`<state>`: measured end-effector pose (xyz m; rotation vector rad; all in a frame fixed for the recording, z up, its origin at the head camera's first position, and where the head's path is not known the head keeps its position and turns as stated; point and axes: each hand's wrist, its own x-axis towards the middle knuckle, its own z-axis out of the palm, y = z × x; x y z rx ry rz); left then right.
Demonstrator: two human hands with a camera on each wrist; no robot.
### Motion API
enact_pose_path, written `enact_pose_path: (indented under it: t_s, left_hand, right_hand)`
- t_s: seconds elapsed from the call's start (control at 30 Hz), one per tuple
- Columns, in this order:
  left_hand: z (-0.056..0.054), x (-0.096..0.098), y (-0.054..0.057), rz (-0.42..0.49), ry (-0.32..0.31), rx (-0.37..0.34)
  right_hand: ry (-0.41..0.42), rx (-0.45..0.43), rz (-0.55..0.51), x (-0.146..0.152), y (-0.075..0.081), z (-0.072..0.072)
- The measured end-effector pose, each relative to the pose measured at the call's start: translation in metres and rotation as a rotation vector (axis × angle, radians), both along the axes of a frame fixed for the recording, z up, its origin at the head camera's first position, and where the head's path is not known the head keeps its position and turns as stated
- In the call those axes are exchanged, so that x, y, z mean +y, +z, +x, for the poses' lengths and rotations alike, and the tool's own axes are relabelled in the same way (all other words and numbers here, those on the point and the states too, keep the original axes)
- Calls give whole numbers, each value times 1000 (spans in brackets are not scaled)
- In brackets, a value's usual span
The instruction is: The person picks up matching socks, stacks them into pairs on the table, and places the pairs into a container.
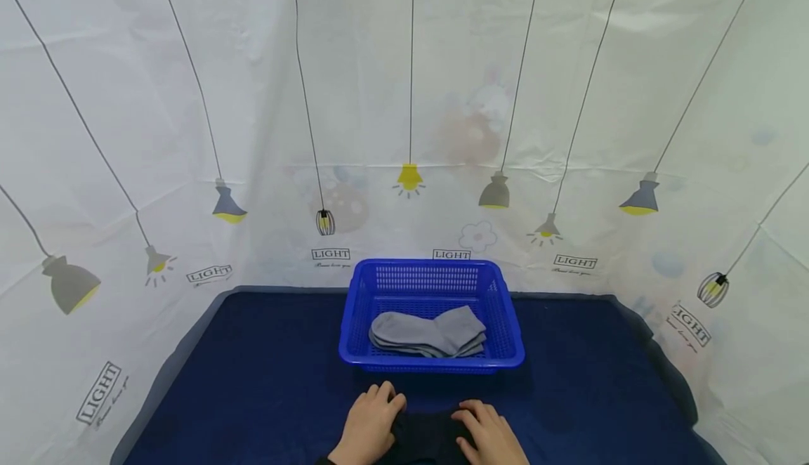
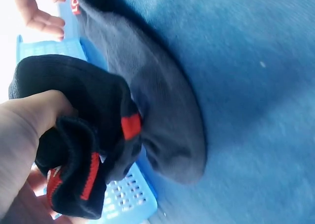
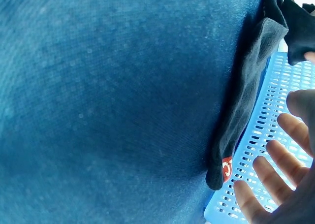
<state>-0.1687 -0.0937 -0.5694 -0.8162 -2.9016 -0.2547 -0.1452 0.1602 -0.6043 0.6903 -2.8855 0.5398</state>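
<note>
My left hand (image 1: pixel 369 424) grips a bunched dark sock (image 2: pixel 74 79) with red marks; the thumb is tucked into its folds. Beneath it, a second dark sock (image 2: pixel 160 96) lies stretched on the blue cloth, a red tag at one end. My right hand (image 1: pixel 491 435) hovers by the tagged end of this lying sock, and its fingers (image 3: pixel 269 177) are spread and hold nothing in the right wrist view. In the head view the dark fabric (image 1: pixel 430 433) between the hands blends into the cloth, so its outline is hard to make out.
A blue plastic basket (image 1: pixel 432 364) stands just beyond the hands. Several grey socks (image 1: pixel 417 331) lie stacked flat inside it. Dark blue cloth (image 1: pixel 272 367) covers the table. Behind hangs a white sheet (image 1: pixel 360 100) printed with lamps, reaching round both sides.
</note>
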Motion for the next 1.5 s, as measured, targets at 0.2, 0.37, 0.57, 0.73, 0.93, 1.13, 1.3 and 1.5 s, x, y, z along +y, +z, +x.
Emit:
enact_pose_path:
  t_s: [0.2, 0.37, 0.57, 0.73, 0.93, 1.13, 1.3, 1.5]
  left_hand:
    - [-1, 11, -5, -30, -14, -26]
    - [1, 14, -4, -55, -31, -61]
    - [2, 13, -4, -84, -55, -85]
    - [5, 12, -1, -86, -65, -122]
    - [10, 10, 7, -100, -57, -138]
    - [15, 0, 9, -84, -24, -102]
    - [22, -13, 7, -53, 22, -63]
    - [28, -33, 1, -56, 59, 6]
  right_hand:
    - [-3, -19, -4, 1, 0, 0]
    - [-4, -24, -2, 2, 0, 1]
    - [-7, 0, -1, 4, 0, 1]
    - [4, 20, -2, 2, -2, -1]
    - [16, 48, 2, -1, -2, -3]
    - [42, 107, -21, -8, 3, -6]
    - [67, 139, -30, -16, 11, -9]
    - [95, 160, -16, -25, 20, -15]
